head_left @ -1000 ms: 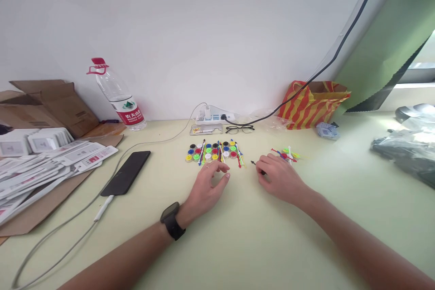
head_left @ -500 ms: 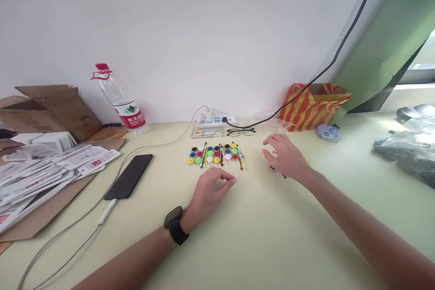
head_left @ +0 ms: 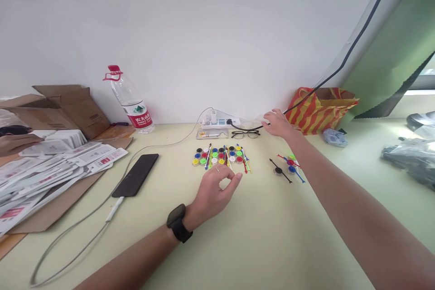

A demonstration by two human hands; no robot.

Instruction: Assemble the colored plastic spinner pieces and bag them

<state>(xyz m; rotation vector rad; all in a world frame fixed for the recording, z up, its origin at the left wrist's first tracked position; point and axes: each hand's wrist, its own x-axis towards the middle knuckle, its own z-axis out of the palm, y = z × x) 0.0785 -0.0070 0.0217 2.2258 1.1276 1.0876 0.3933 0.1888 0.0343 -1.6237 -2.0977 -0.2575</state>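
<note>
My left hand rests on the table, its curled fingers and thumb meeting in a loop with nothing visible inside. Just beyond it lie several small coloured discs in rows, with thin coloured arrow-shaped sticks laid across them. Stretched far out, my right hand is over the black cable and clear plastic by the wall, fingers apart and holding nothing I can see. Near my right forearm stand a black spinner, a blue spinner and a red spinner; a green one behind is partly hidden.
Against the wall are a power strip, glasses, a clear case and a striped bag. On the left lie a phone with its cable, a water bottle, a cardboard box and white cards.
My right hand has moved away from the spinners, forward toward the wall, uncovering them. My left hand stays near the discs. The whole view has shifted slightly.
</note>
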